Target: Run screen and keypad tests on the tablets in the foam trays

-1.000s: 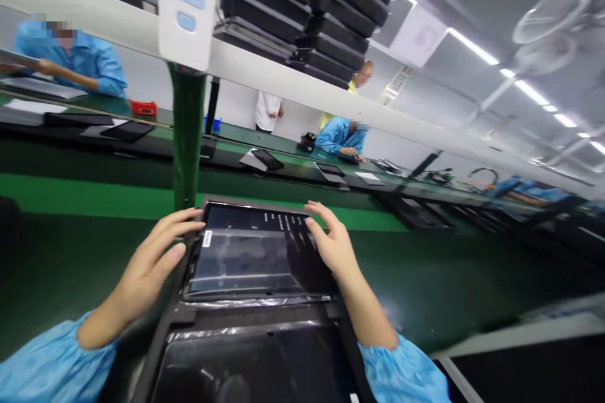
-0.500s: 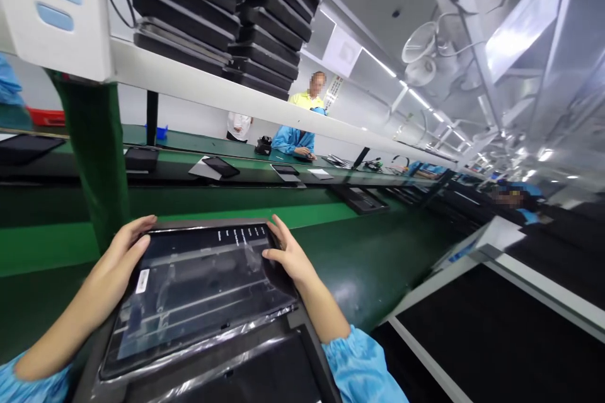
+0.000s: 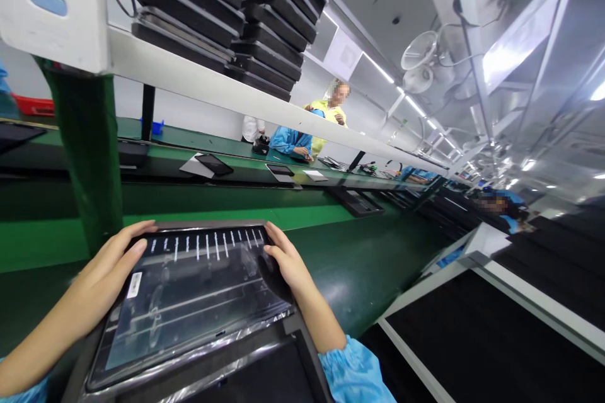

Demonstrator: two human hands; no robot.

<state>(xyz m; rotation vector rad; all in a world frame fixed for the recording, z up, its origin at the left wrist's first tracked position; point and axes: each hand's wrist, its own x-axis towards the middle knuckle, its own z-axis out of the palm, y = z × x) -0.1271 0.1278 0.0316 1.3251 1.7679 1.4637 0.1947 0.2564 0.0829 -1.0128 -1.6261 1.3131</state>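
A black tablet wrapped in clear plastic film [image 3: 189, 293] lies in a dark tray [image 3: 293, 334] on the green conveyor belt [image 3: 368, 264] in front of me. My left hand [image 3: 111, 264] rests along the tablet's left edge, fingers stretched over its far corner. My right hand [image 3: 283, 261] presses on the right edge, fingers curled against the screen side. A small white label sits near the tablet's left edge. A second film-covered tablet shows partly in the tray's near compartment.
A green post [image 3: 87, 157] rises just left of the tablet. Stacked black trays [image 3: 236, 6] sit on the white overhead shelf beside a power strip [image 3: 45, 0]. People in blue coats [image 3: 290, 138] work across the line. A black mat table [image 3: 486, 340] lies at right.
My view swung right and up, then settled. Both hands stayed on the tablet's edges, and the tablet shifted slightly toward me and left; white marks now reflect along its top edge.
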